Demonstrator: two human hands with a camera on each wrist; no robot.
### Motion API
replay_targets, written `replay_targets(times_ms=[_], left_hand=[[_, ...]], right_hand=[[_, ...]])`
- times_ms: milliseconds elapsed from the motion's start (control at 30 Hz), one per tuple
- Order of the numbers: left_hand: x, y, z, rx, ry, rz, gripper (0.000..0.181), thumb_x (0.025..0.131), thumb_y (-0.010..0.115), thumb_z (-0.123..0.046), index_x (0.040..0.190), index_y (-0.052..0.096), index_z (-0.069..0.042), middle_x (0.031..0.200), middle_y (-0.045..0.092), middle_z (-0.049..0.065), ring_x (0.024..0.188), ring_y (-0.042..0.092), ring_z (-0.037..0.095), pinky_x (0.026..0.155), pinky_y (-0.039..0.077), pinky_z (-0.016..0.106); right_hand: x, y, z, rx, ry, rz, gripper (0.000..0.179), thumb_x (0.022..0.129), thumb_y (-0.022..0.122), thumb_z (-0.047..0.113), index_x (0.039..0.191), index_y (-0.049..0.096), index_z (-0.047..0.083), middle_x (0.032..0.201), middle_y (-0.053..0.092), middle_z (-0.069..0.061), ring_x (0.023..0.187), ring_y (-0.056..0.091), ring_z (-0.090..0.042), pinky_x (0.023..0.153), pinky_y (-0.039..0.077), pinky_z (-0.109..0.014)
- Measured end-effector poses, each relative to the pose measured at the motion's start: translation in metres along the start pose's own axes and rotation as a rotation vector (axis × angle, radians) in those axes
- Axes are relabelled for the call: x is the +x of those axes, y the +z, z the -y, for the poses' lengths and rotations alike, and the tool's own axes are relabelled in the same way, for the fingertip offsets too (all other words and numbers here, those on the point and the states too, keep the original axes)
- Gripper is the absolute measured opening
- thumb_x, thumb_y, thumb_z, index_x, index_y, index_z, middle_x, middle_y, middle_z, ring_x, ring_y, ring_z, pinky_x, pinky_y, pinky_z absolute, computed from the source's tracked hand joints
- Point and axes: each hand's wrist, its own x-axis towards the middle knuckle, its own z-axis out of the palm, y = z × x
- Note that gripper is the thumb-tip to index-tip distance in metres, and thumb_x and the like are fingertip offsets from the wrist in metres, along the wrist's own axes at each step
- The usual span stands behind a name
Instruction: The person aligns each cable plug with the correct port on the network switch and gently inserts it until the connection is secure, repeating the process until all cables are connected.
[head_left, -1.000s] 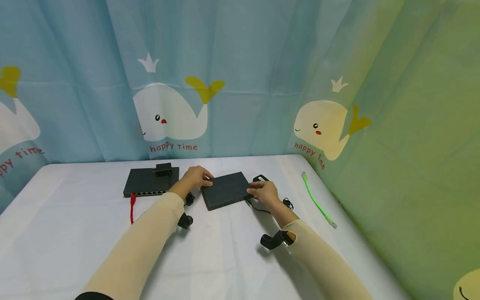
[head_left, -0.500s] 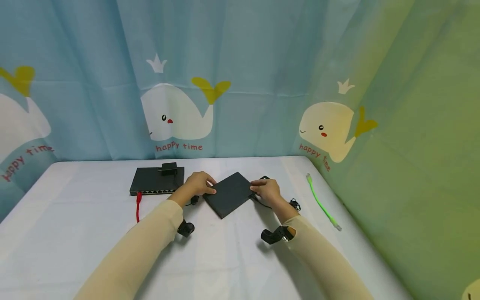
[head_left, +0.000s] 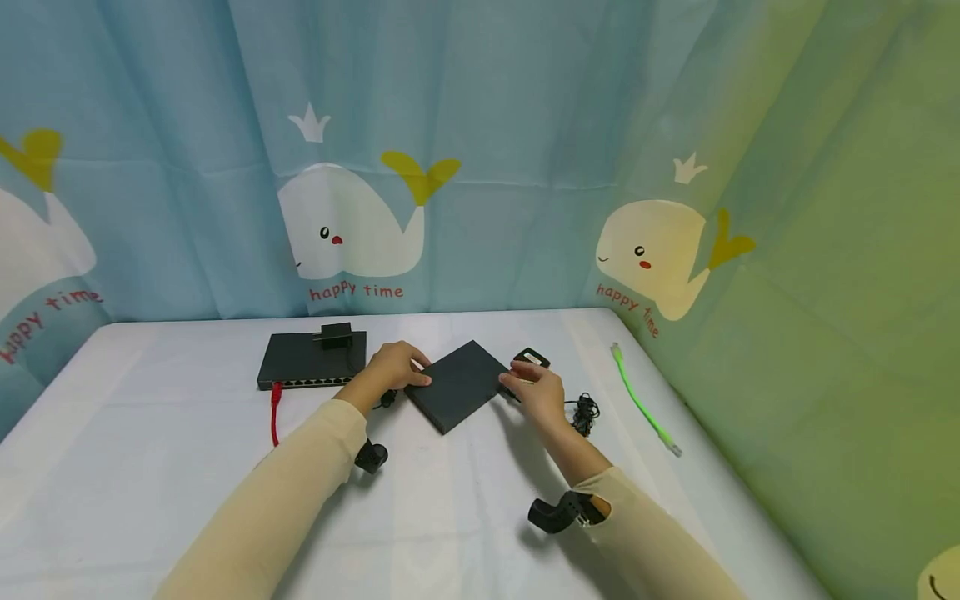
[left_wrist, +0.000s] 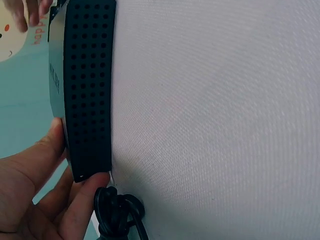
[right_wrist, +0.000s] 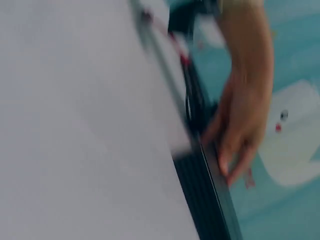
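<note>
A flat black network switch (head_left: 457,387) with a vented side (left_wrist: 90,75) sits turned cornerwise on the white table. My left hand (head_left: 396,367) grips its left corner; in the left wrist view the thumb lies on top and a finger is under the lower edge. My right hand (head_left: 537,392) is at the right corner with fingers loosely extended; the left wrist view shows its fingers (left_wrist: 32,12) hanging apart from the case. In the blurred right wrist view, only the left hand (right_wrist: 242,120) shows, on the switch (right_wrist: 205,195).
A second black switch (head_left: 288,358) at the left carries a power adapter (head_left: 336,335) and has a red cable (head_left: 275,412) plugged in. Another adapter (head_left: 532,357) lies behind my right hand, near a bundled black cord (head_left: 585,412). A green network cable (head_left: 643,404) lies at the right edge.
The switch between my hands has been turned, its near corner now pointing toward me. My right hand has let go of its corner and shifted slightly right; my left hand keeps its hold.
</note>
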Motion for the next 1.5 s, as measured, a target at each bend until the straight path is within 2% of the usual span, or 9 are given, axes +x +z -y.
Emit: replay_targets(times_ms=[133, 200, 333, 467, 633, 833, 1033, 1333, 1500], left_hand=[[-0.001, -0.001, 0.0, 0.005, -0.001, -0.003, 0.041, 0.091, 0.072, -0.027, 0.129, 0.067, -0.014, 0.123, 0.069, 0.009, 0.111, 0.064, 0.027, 0.093, 0.054, 0.04], [0.0, -0.001, 0.0, 0.001, -0.003, -0.004, 0.041, 0.091, 0.072, -0.027, 0.13, 0.066, -0.014, 0.124, 0.069, 0.009, 0.116, 0.062, 0.029, 0.098, 0.052, 0.042], [-0.001, -0.001, -0.001, 0.013, 0.006, -0.01, 0.041, 0.091, 0.072, -0.027, 0.13, 0.066, -0.014, 0.124, 0.069, 0.009, 0.12, 0.059, 0.03, 0.103, 0.049, 0.044], [-0.003, 0.001, -0.002, 0.026, 0.017, -0.015, 0.04, 0.091, 0.072, -0.028, 0.129, 0.067, -0.014, 0.122, 0.07, 0.009, 0.118, 0.06, 0.029, 0.102, 0.049, 0.044], [-0.003, 0.001, 0.0, 0.032, 0.034, -0.02, 0.039, 0.092, 0.072, -0.028, 0.127, 0.068, -0.013, 0.119, 0.071, 0.008, 0.114, 0.062, 0.029, 0.101, 0.05, 0.044], [0.0, 0.002, 0.002, 0.02, 0.03, -0.02, 0.04, 0.09, 0.073, -0.028, 0.127, 0.068, -0.013, 0.117, 0.072, 0.008, 0.104, 0.066, 0.025, 0.096, 0.052, 0.042], [0.003, 0.001, 0.004, 0.013, 0.035, -0.007, 0.041, 0.09, 0.074, -0.028, 0.128, 0.068, -0.013, 0.118, 0.071, 0.009, 0.087, 0.071, 0.02, 0.09, 0.055, 0.039], [-0.003, -0.001, -0.001, 0.039, -0.01, -0.011, 0.043, 0.089, 0.074, -0.03, 0.129, 0.067, -0.014, 0.115, 0.073, 0.007, 0.07, 0.069, 0.016, 0.093, 0.054, 0.042], [-0.008, 0.0, -0.005, 0.017, -0.025, -0.011, 0.046, 0.089, 0.075, -0.028, 0.131, 0.066, -0.013, 0.115, 0.073, 0.007, 0.067, 0.071, 0.016, 0.094, 0.054, 0.041]], right_hand=[[-0.026, 0.015, -0.008, 0.289, 0.113, 0.055, 0.048, 0.088, 0.07, -0.002, 0.13, 0.052, -0.016, 0.1, 0.069, -0.017, 0.074, 0.067, -0.006, 0.071, 0.06, -0.022], [-0.034, 0.023, -0.012, 0.328, 0.144, 0.056, 0.054, 0.088, 0.071, -0.001, 0.135, 0.048, -0.015, 0.107, 0.067, -0.019, 0.078, 0.068, -0.007, 0.072, 0.06, -0.022], [-0.039, 0.038, -0.017, 0.235, 0.109, -0.027, 0.061, 0.083, 0.079, 0.004, 0.135, 0.051, -0.011, 0.12, 0.062, -0.027, 0.091, 0.066, -0.015, 0.076, 0.06, -0.024], [-0.041, 0.051, -0.017, 0.153, 0.087, -0.14, 0.062, 0.077, 0.083, 0.006, 0.13, 0.055, -0.01, 0.113, 0.061, -0.024, 0.094, 0.063, -0.021, 0.072, 0.059, -0.022], [-0.04, 0.064, -0.016, 0.155, 0.092, -0.218, 0.058, 0.077, 0.082, -0.001, 0.127, 0.054, -0.01, 0.111, 0.058, -0.022, 0.091, 0.065, -0.022, 0.069, 0.056, -0.017], [-0.041, 0.066, -0.015, 0.176, 0.094, -0.206, 0.057, 0.078, 0.079, -0.006, 0.128, 0.053, -0.012, 0.118, 0.057, -0.025, 0.098, 0.065, -0.028, 0.072, 0.057, -0.019], [-0.038, 0.064, -0.013, 0.174, 0.1, -0.192, 0.055, 0.078, 0.079, -0.007, 0.126, 0.054, -0.012, 0.115, 0.057, -0.024, 0.09, 0.066, -0.021, 0.071, 0.057, -0.018], [-0.026, 0.055, -0.012, 0.114, 0.122, -0.128, 0.055, 0.076, 0.079, -0.007, 0.126, 0.058, -0.01, 0.114, 0.062, -0.022, 0.104, 0.06, -0.028, 0.074, 0.056, -0.02], [-0.02, 0.046, -0.01, 0.138, 0.142, -0.058, 0.054, 0.077, 0.077, -0.011, 0.128, 0.057, -0.011, 0.113, 0.062, -0.021, 0.101, 0.06, -0.024, 0.076, 0.06, -0.026]])
